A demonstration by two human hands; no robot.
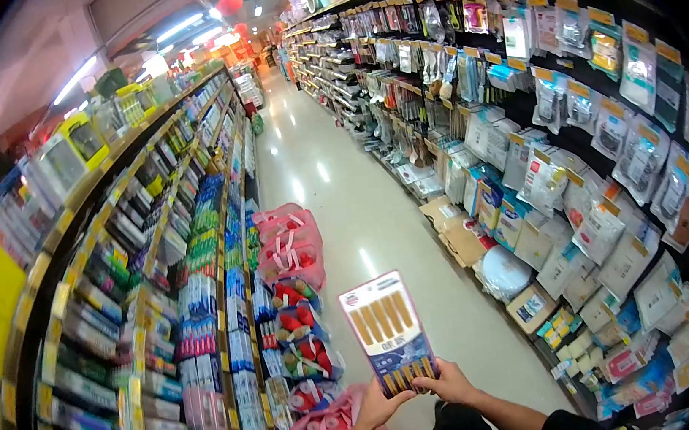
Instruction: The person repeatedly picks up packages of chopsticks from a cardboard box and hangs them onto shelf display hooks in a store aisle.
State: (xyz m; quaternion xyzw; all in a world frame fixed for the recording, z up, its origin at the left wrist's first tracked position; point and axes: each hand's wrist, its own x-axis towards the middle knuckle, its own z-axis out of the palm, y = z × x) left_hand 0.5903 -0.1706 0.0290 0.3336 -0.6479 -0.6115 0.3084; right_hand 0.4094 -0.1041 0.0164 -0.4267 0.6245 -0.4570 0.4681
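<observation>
A flat retail pack of tan sticks (386, 316), which look like chopsticks, is held up in front of me above the aisle. It has a white upper part, a blue band with lettering and a pinkish edge. My left hand (377, 405) is closed on its lower left corner, with the thumb along the bottom edge. At the lower right corner, my right hand (449, 383) grips the pack, its thumb also on the front. The fingers behind the pack are hidden.
On the right, a tall shelf (474, 162) bears hanging kitchen goods with yellow price tags. The left shelf (133, 332) is filled with boxed and packaged goods. Pink bags (289, 251) and bins with red items stand along its foot. A shiny floor (303, 152) runs between.
</observation>
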